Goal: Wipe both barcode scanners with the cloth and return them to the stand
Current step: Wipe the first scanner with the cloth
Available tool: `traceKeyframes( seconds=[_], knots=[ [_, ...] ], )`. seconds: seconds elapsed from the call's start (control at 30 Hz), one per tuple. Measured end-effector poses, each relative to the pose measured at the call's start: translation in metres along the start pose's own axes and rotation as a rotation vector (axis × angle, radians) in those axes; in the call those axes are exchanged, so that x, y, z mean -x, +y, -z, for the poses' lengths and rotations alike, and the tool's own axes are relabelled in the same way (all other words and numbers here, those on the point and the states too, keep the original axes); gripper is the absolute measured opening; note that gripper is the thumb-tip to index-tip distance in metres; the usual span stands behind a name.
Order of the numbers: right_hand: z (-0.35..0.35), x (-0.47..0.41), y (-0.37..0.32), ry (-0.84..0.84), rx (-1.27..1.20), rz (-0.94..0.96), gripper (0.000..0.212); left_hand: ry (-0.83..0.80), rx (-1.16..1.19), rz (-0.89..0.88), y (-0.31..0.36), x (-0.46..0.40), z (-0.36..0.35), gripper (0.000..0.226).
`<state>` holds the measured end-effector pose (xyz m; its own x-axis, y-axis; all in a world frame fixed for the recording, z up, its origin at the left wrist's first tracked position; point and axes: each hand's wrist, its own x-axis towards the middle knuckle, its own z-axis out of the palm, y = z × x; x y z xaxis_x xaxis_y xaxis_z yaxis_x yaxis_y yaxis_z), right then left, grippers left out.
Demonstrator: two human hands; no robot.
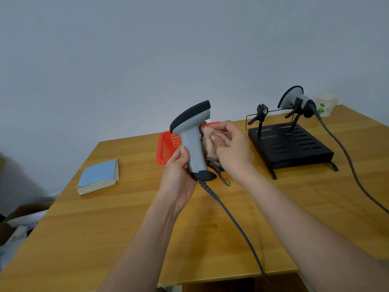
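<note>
So the left hand is wrapped around the bottom of the grip of one scanner, holding it upright well in front of the stand, which makes sense since that leaves the head and the back of the handle free to get at. The right hand has the cloth bunched up in its fingers and pressed against the back of the grip just under the head, so I'd say the wiping of this first scanner is in progress. Its cable trails down off the near edge of the tabletop, so there's slack to turn it around. The second scanner is sitting in the right-hand cradle of the stand, nose pointing left, and the cradle to its left is empty, presumably where the held one goes back. Can't tell if that second one has been cleaned. A red basket sits left of the stand, behind the hands, a stack of booklets further left, and a paper cup just behind the stand's right side.
</note>
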<state>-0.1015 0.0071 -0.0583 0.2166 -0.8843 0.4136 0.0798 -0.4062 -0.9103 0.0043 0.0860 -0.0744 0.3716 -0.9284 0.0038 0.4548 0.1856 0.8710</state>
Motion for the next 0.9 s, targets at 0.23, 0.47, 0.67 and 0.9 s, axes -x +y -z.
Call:
traceKeyframes(
  seconds=[0.23,0.47,0.67,0.9],
  knots=[
    [-0.003,0.006,0.003,-0.169,0.024,0.024,0.022,0.003,0.033,-0.016,0.002,-0.001,0.000,0.038],
    [-0.002,-0.001,0.002,0.029,0.017,-0.039,0.019,0.014,0.001,-0.021,0.004,-0.003,0.001,0.035],
    [-0.005,0.000,-0.006,-0.059,-0.084,0.002,0.018,0.001,-0.028,-0.012,0.002,0.000,-0.003,0.037],
    [-0.005,0.006,0.000,-0.106,0.012,0.044,0.026,0.023,0.027,-0.024,0.002,-0.003,0.000,0.040]
  ],
)
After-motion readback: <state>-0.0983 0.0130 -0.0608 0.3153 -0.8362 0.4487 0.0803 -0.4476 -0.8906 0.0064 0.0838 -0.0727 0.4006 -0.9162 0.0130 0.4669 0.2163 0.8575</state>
